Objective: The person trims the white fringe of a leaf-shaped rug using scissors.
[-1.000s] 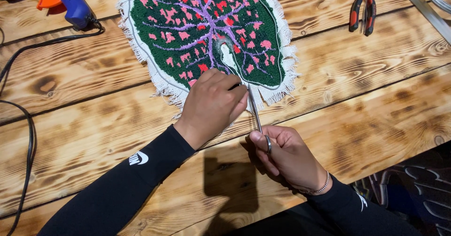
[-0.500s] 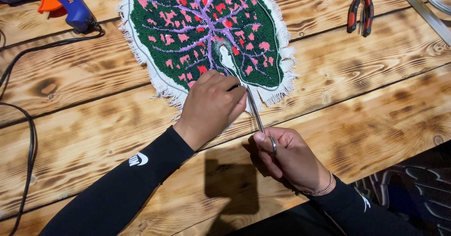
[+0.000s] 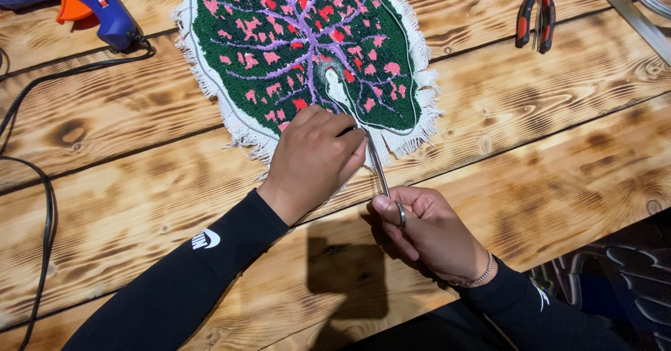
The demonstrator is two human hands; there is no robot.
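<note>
left hand (image 3: 312,161) still presses rug (image 3: 307,43) near edge on bench (image 3: 545,134); right hand (image 3: 426,232) grips scissors (image 3: 381,173), drawn slightly back left since half a second ago; rug unmoved

A leaf-shaped tufted rug (image 3: 307,50) lies on the tabletop (image 3: 559,134) at the far middle, with a glue gun (image 3: 84,5) to its left and a pair of pliers (image 3: 537,12) to its right. The left hand (image 3: 314,159) rests on the rug's near edge. Just nearer and to the right, the right hand (image 3: 430,232) holds scissors (image 3: 381,173) whose blades reach under the left hand's fingers.
</note>
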